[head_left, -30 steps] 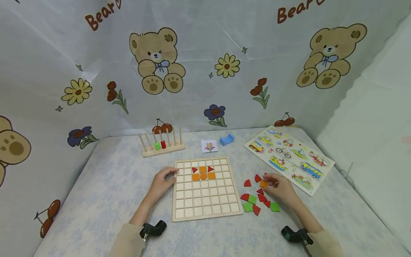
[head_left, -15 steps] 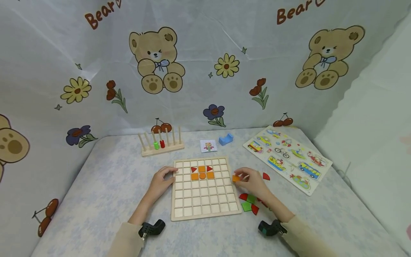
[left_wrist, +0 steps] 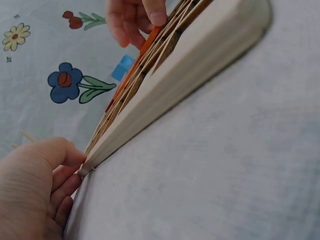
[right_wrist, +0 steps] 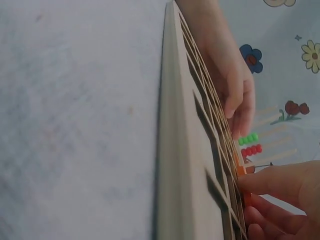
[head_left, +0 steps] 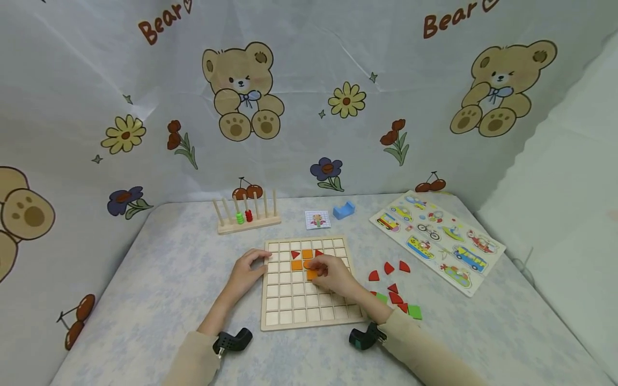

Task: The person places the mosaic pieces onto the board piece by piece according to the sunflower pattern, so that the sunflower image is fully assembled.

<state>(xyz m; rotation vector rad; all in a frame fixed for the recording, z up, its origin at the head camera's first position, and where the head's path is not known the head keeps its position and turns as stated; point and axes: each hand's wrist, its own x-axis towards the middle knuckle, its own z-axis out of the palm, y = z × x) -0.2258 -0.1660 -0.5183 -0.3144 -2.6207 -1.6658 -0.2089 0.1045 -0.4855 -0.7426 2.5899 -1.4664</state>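
Note:
The wooden grid board (head_left: 286, 305) lies on the table. My left hand (head_left: 245, 271) holds its left edge, with fingertips against the frame. Over the middle cells, my right hand (head_left: 335, 274) pinches an orange square tile (head_left: 311, 275) between thumb and fingers, low at the grid. Above it sit an orange round tile (head_left: 306, 264), partly hidden by the fingers, orange squares (head_left: 296, 265) and red triangles (head_left: 295, 254). In the left wrist view, the left hand (left_wrist: 35, 185) is at the board's corner. The right wrist view has the right hand (right_wrist: 280, 195) at the grid.
Loose red pieces (head_left: 395, 297) and green squares (head_left: 414, 311) lie right of the board. Behind stand a peg rack (head_left: 248, 223) with beads, a pattern card (head_left: 317, 220) and a blue holder (head_left: 344, 210). A vehicle puzzle board (head_left: 436, 241) lies back right.
My right hand has picked the orange square from the loose pieces and carried it left over the grid board. The left hand has stayed at the board's edge.

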